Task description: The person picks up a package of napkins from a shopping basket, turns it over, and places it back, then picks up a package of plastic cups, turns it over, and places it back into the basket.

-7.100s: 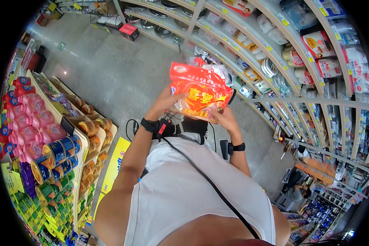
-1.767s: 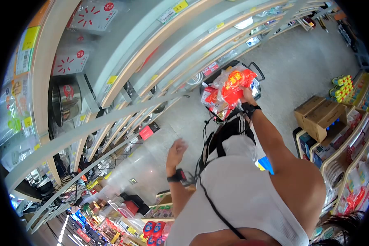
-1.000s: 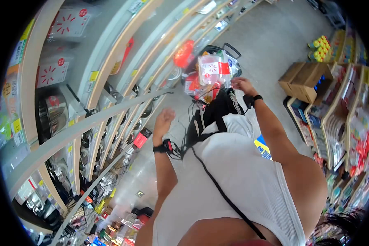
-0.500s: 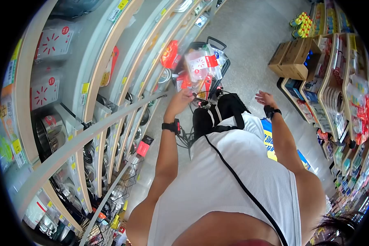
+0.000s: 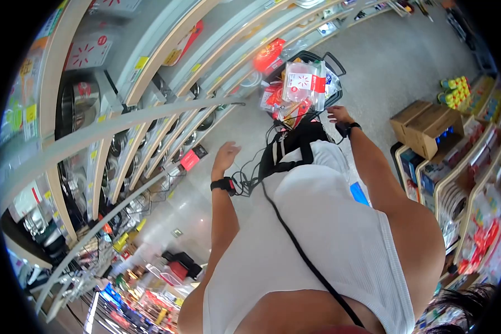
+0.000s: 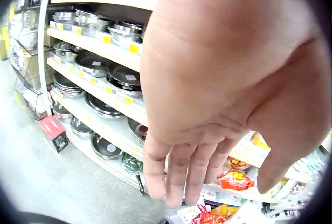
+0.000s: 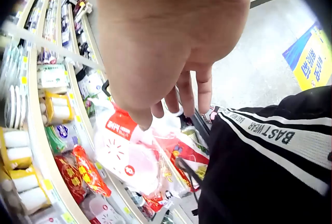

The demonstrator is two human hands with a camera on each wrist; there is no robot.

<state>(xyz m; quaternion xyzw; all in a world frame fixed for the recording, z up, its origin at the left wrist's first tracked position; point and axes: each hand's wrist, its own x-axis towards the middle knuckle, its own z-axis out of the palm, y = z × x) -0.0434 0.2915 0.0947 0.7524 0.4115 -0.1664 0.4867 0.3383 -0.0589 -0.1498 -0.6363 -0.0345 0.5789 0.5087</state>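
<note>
My left hand [image 5: 225, 158] hangs in the air beside the shelves, fingers loosely extended, holding nothing; the left wrist view shows its palm and fingers. My right hand [image 5: 339, 115] is relaxed and unoccupied just in front of a black basket [image 5: 335, 99]. On top in the basket lies a clear plastic pack [image 7: 122, 148] with a white and red label. Red printed packages [image 5: 273, 96] lie around it. A shiny red package [image 5: 269, 54] sits on the shelf left of the basket, also in the left wrist view as a red bundle [image 6: 234, 180].
Curved shelving with pans [image 6: 104, 146] runs along the left, a grey rail [image 5: 122, 114] crossing before it. Open cardboard boxes [image 5: 426, 129] stand on a low display at right. A red box [image 5: 190, 160] rests on the floor. Cables [image 5: 247, 181] hang at the waist.
The red package, gripped by both hands earlier and then by the right hand over the basket, now rests on the shelf. The left hand has drawn back from the basket; the right has come nearer it.
</note>
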